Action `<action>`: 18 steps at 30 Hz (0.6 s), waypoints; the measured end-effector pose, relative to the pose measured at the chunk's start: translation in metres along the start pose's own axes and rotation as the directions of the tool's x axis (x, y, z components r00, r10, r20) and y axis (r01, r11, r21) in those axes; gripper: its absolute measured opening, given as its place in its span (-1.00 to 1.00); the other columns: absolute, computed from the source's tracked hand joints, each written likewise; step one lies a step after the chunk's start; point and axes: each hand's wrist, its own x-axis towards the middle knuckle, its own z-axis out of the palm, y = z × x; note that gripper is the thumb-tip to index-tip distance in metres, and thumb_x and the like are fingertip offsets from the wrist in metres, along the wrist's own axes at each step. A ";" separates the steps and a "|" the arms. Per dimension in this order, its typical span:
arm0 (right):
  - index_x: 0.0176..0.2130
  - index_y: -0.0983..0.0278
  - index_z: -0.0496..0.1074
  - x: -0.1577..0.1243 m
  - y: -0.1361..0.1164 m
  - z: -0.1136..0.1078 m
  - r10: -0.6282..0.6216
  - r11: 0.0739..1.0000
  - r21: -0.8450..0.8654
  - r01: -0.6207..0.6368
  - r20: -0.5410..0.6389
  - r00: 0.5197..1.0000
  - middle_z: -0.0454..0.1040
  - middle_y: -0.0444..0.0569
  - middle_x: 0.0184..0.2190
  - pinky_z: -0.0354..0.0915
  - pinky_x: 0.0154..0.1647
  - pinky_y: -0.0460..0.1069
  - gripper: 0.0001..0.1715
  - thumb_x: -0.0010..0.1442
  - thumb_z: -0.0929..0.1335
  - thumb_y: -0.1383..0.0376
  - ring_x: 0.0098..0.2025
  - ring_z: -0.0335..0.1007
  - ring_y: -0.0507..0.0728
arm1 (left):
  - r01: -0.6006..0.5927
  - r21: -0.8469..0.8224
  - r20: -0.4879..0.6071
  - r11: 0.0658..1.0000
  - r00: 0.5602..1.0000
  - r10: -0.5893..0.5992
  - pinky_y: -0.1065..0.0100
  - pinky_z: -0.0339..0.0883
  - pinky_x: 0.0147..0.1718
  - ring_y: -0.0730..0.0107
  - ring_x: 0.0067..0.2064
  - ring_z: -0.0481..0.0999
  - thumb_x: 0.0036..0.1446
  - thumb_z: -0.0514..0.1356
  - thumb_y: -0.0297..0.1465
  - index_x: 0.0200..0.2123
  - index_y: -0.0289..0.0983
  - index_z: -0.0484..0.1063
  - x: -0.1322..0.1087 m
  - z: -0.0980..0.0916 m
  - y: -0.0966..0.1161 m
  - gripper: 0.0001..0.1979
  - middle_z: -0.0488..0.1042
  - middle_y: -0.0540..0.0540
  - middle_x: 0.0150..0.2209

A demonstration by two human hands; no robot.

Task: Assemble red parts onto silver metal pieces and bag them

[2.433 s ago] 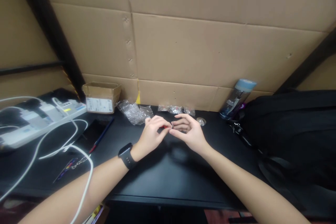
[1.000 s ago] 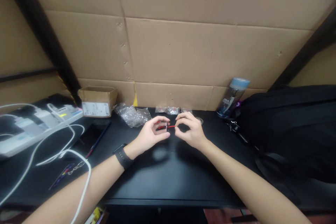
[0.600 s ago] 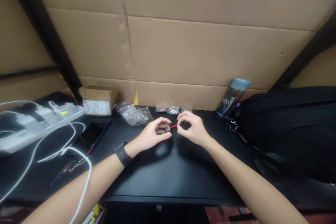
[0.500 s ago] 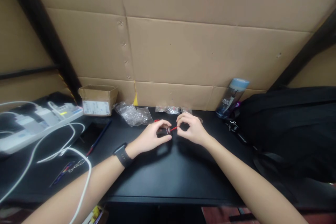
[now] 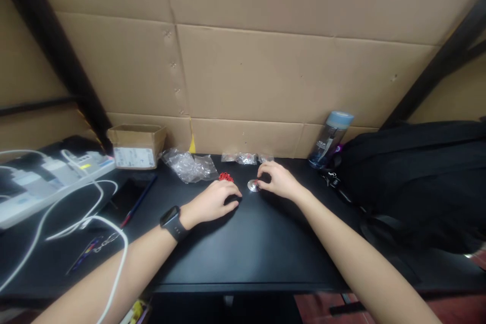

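Observation:
A small round silver metal disc (image 5: 252, 186), with a bit of red at its right side, is at the middle of the black table. My right hand (image 5: 279, 180) has its thumb and index finger curled together at the disc's right edge, by the red bit. To the left, my left hand (image 5: 216, 201) hovers low over or rests on the table, thumb apart from the fingers, nothing seen in it. Just behind its knuckles lies a bunched red cord (image 5: 226, 177), partly hidden by the hand. A dark watch (image 5: 173, 222) is on my left wrist.
Clear plastic bags (image 5: 190, 166) and small packets (image 5: 246, 158) lie along the cardboard wall. An open cardboard box (image 5: 136, 147), a power strip (image 5: 56, 182) with white cables and a phone (image 5: 131, 195) are at left. A bottle (image 5: 329, 142) and a black backpack (image 5: 413, 182) stand at right.
My left hand has let go of the small object and moved left and down. The silver disc now shows by my right hand, and more of the red cord is visible.

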 end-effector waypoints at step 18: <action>0.00 0.20 0.56 -0.023 0.097 -0.027 0.300 0.951 0.025 -0.307 0.158 0.941 0.65 -0.02 -0.09 0.41 0.06 0.08 -0.50 0.03 0.52 0.25 -0.07 0.58 0.23 | 0.273 0.264 -0.216 0.925 0.951 -0.219 0.16 0.27 -0.03 0.12 -0.08 0.46 0.23 0.26 -0.39 -0.23 -0.16 0.57 -0.002 -0.011 -0.034 -0.92 0.56 -0.11 -0.19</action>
